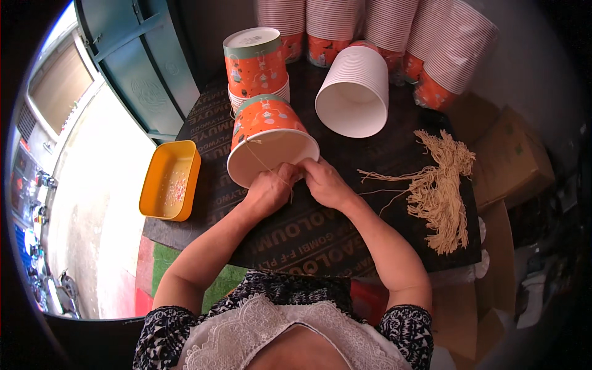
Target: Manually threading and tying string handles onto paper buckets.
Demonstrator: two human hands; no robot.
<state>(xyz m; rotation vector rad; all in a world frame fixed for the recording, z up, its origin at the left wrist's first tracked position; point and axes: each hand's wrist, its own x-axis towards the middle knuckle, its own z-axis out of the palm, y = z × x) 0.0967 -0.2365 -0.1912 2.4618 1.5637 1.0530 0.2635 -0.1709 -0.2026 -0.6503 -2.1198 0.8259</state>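
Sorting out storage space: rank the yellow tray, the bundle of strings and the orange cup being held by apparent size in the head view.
1. Bundle of strings
2. Orange cup and yellow tray: look alike, so unranked.

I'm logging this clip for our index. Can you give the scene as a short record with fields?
left hand: at the rim of the orange paper bucket, pinching a string
right hand: at the same rim, fingers closed on the string
bucket: on its side, mouth toward the person
nearby: bundle of beige strings, yellow tray, white cup stack
surface: dark board
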